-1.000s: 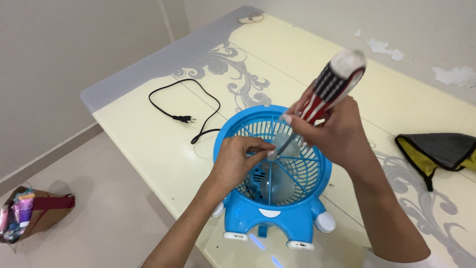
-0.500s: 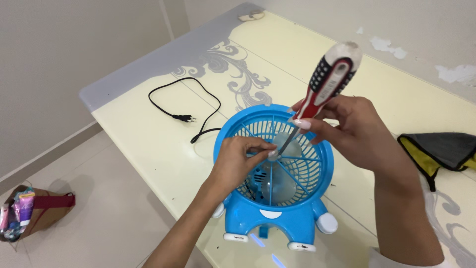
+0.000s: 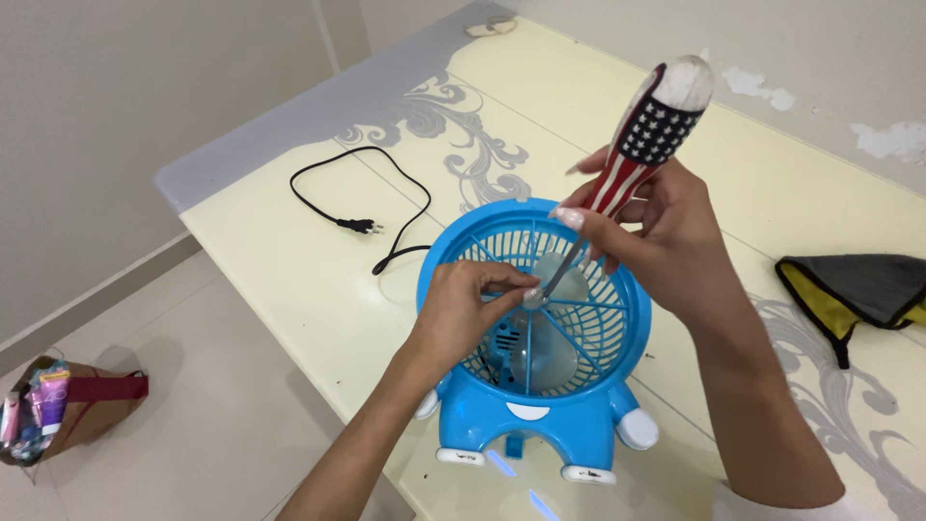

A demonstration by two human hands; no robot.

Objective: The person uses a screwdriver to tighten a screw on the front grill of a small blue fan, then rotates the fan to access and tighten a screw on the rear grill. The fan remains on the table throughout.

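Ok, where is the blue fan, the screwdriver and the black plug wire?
blue fan [image 3: 540,425], head view, on its blue base.
screwdriver [image 3: 648,135], head view, on its striped handle.
black plug wire [image 3: 359,226], head view, on its plug.

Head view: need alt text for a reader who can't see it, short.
A person's right hand holds a screwdriver with a red, white and blue handle, tip at the centre of a blue fan grille, while the left hand pinches the grille's hub. The fan lies face up on a cream table, with a black power cord to its left and a grey-and-yellow cloth at right.
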